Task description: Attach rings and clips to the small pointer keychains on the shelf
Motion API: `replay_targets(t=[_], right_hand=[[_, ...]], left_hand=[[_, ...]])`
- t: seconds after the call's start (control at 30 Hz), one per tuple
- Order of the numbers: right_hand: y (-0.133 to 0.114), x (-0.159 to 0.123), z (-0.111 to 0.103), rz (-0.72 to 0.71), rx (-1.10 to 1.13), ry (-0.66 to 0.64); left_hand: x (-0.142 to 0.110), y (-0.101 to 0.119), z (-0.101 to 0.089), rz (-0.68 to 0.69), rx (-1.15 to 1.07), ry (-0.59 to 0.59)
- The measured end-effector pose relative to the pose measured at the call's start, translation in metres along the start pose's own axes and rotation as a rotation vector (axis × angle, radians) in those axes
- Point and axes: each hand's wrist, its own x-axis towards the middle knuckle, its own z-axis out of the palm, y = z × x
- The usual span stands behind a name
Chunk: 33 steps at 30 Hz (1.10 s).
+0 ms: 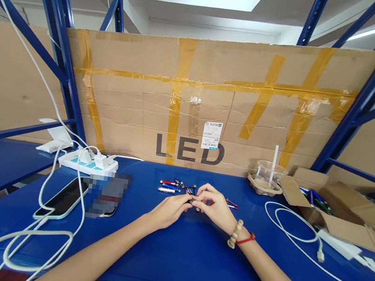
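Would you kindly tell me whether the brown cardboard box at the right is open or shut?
Open: the brown cardboard box has its flaps folded outward, and slim blue and green items show inside.

"LED" — on the cardboard (136, 104)

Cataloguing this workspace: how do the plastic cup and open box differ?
The cup is clear and round; the box is brown cardboard. The cup has a white straw; the box holds purple and green items. The cup looks smaller than the box. Both are on the table.
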Motion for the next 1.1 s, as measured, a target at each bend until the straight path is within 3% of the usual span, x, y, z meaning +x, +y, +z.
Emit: replay_targets(t=[0.2, 0.53, 0.83, 1.1], right_hand=[[0.003, 0.001, -0.003, 0.021, 0.086, -0.034], [0.004, 0.000, -0.009, -0.073, -0.101, -0.034], [0.008, -0.004, -0.006, -0.111, -0.293, -0.081], [0.006, -0.002, 0.001, -0.073, -0.263, 0.010]], left_hand=[[0.000, 0.000, -0.001, 0.018, -0.013, 0.027], [-0.003, 0.002, 0.003, 0.080, 0.011, -0.008], [-0.007, -0.002, 0.010, -0.013, 0.045, -0.060], [-0.005, 0.001, 0.010, 0.024, 0.106, 0.047]])
